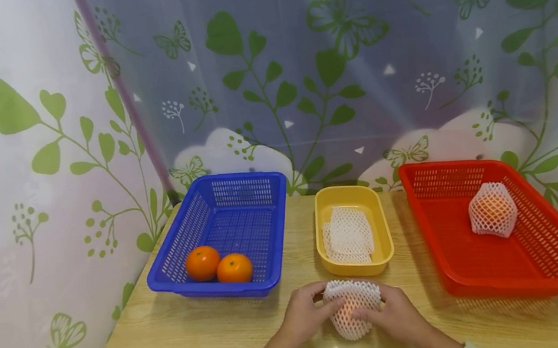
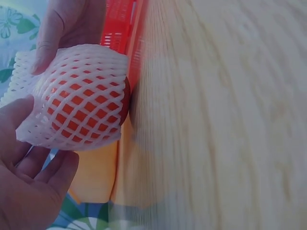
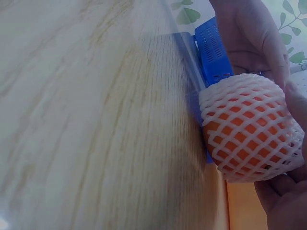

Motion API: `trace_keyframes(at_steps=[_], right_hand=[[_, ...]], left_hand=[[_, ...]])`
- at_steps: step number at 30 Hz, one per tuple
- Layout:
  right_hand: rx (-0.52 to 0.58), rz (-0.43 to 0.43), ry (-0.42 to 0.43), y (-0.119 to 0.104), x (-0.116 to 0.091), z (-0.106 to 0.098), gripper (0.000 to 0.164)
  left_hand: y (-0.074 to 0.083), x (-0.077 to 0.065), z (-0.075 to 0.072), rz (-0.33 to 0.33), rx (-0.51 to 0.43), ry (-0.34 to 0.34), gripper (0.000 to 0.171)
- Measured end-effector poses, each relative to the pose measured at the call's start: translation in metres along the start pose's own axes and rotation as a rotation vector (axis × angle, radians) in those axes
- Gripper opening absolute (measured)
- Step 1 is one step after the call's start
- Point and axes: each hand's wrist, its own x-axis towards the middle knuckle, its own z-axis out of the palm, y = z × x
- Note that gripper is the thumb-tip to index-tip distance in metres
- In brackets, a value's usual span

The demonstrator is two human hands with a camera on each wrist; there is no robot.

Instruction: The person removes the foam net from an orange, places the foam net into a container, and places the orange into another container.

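Observation:
Near the table's front edge, an orange sits inside a white foam net sleeve [image 1: 354,309], low over the wood. My left hand [image 1: 306,311] grips the sleeve from the left, thumb across its near side. From the other side my right hand [image 1: 397,315] holds it the same way. In the left wrist view the netting [image 2: 84,98] is stretched round the orange [image 2: 125,101], whose bare skin shows at the sleeve's lower end. The right wrist view also shows the netted orange [image 3: 249,134] between both hands; some fingers are hidden behind it.
A blue basket [image 1: 277,222] at left holds two bare oranges [image 1: 234,268]. Behind my hands stands a yellow tray [image 1: 382,243] with flat foam nets [image 1: 350,232]. At right, a red basket [image 1: 451,257] contains a netted orange [image 1: 493,210]. Patterned curtains [image 1: 276,79] border the table.

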Motion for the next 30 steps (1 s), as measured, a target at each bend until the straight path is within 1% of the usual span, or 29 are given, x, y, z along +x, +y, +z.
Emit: trace_keyframes(at_steps=[5, 9, 11, 15, 18, 22, 26, 28, 30], right_hand=[[0.033, -0.001, 0.017, -0.0028, -0.0003, -0.0001, 0.033], [0.059, -0.005, 0.041, -0.0025, 0.0006, 0.0012, 0.028], [0.049, -0.021, 0.067, -0.0016, 0.0016, 0.0023, 0.027], [0.02, -0.082, 0.139, -0.0008, 0.0036, 0.0033, 0.021], [0.04, -0.098, 0.179, -0.0021, 0.0041, 0.0035, 0.017], [0.059, -0.091, 0.201, -0.0035, 0.0038, 0.0044, 0.016], [0.051, -0.08, 0.219, -0.0054, 0.0041, 0.0048, 0.017], [0.041, -0.056, 0.22, -0.0061, 0.0044, 0.0043, 0.017], [0.007, -0.021, 0.212, -0.0061, 0.0048, 0.0036, 0.019]], left_hand=[[0.0009, -0.0002, -0.0008, -0.013, -0.004, -0.016, 0.032], [0.0014, -0.0004, -0.0015, -0.017, -0.006, -0.022, 0.033], [0.002, -0.0002, -0.002, -0.015, -0.003, -0.028, 0.034], [0.0034, 0.0004, -0.0029, -0.016, 0.007, -0.043, 0.036], [0.0038, 0.0004, -0.0032, -0.016, 0.008, -0.053, 0.037], [0.0036, 0.0002, -0.0026, -0.022, 0.0, -0.066, 0.037], [0.0025, 0.0, -0.0017, -0.026, -0.002, -0.077, 0.038], [0.0017, 0.0, -0.0015, -0.024, -0.006, -0.082, 0.039], [0.0008, -0.0002, -0.0013, -0.019, -0.011, -0.085, 0.039]])
